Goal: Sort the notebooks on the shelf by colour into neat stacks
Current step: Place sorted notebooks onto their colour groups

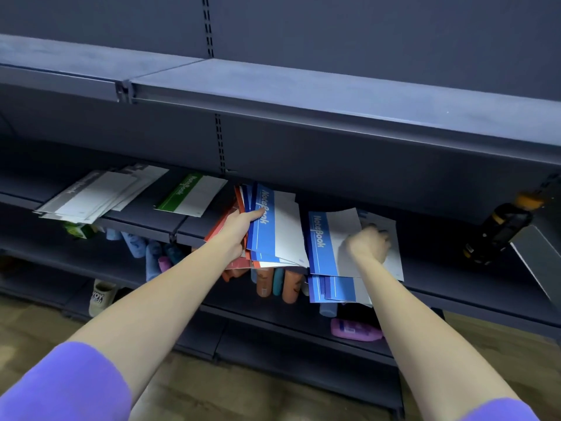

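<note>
While these thin, floppy notebooks will slide and fan apart easily, squaring them by their long edges looks the safest hold. On the shelf (455,287), the left hand (239,229) grips the mixed red-and-blue pile (273,229), thumb on top. The right hand (368,244), fingers curled, presses on the blue stack (328,244) just beside it. A green notebook (191,194) and grey stack (100,192) lie further left.
</note>
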`<state>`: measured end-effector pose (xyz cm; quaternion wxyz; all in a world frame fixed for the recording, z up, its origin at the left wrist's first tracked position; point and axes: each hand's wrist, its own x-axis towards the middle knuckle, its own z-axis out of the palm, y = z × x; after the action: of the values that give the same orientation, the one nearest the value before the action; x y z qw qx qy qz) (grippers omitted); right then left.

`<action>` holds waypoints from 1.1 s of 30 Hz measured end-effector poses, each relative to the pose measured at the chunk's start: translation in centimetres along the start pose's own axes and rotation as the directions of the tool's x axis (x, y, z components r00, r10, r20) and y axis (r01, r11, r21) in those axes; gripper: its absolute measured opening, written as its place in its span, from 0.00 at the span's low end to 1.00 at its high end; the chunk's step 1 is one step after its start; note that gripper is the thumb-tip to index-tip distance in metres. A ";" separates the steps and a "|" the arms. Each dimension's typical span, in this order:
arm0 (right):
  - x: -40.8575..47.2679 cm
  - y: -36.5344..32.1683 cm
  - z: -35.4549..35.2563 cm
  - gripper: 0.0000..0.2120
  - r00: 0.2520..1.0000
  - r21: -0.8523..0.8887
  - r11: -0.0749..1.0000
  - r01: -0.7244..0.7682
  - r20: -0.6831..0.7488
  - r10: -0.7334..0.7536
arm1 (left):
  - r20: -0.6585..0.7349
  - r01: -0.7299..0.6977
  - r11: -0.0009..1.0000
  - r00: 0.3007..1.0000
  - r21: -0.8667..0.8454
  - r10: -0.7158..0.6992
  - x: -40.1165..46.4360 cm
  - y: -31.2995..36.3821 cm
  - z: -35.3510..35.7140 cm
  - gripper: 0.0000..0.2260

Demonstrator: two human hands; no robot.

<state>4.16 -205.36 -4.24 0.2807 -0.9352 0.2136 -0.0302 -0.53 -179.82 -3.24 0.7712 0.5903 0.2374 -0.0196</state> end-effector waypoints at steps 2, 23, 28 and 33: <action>0.0 -0.2 0.3 0.23 0.999 -0.029 0.999 0.026 -0.028 -0.026 | 0.005 -0.006 1.000 1.000 -0.026 0.006 0.0 -0.1 0.0 0.20; 1.3 -0.6 -0.7 0.13 0.973 0.245 0.958 0.149 0.136 -0.186 | -0.042 -0.020 0.998 0.999 -0.053 0.018 0.4 -0.7 0.3 0.16; 1.8 1.0 -0.4 0.18 0.984 0.034 0.989 0.144 0.104 -0.146 | -0.077 -0.040 0.999 0.996 -0.036 0.037 0.8 -0.7 0.4 0.18; 1.5 0.9 -0.1 0.20 0.988 -0.100 0.985 0.142 0.072 -0.135 | -0.055 -0.050 0.997 0.997 -0.058 0.047 1.1 0.1 0.3 0.16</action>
<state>5.21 -206.72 -4.72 0.2353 -0.9617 0.1401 -0.0082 0.63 -179.82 -3.53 0.7821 0.5731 0.2439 0.0220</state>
